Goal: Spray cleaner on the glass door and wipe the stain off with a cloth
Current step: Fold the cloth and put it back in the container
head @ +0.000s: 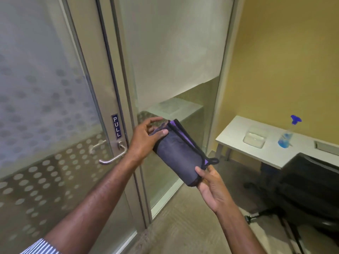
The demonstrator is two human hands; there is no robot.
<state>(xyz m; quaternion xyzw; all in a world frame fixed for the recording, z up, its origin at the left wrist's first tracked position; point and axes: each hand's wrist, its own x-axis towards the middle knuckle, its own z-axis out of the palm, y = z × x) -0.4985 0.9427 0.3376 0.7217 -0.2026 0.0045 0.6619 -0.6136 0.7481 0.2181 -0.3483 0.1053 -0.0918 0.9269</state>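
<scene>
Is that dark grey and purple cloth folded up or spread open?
Folded. The dark grey and purple cloth shows stacked layers at its black-trimmed edge, held as a compact bundle between the left hand and the right hand.

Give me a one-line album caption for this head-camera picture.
Both hands, left hand and right hand, hold a folded cloth before the glass door; spray bottle waits on the table.

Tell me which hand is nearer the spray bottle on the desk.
Right. The right hand holds the cloth's lower end, on the side toward the spray bottle. The left hand holds the upper end by the door handle, farther away.
</scene>
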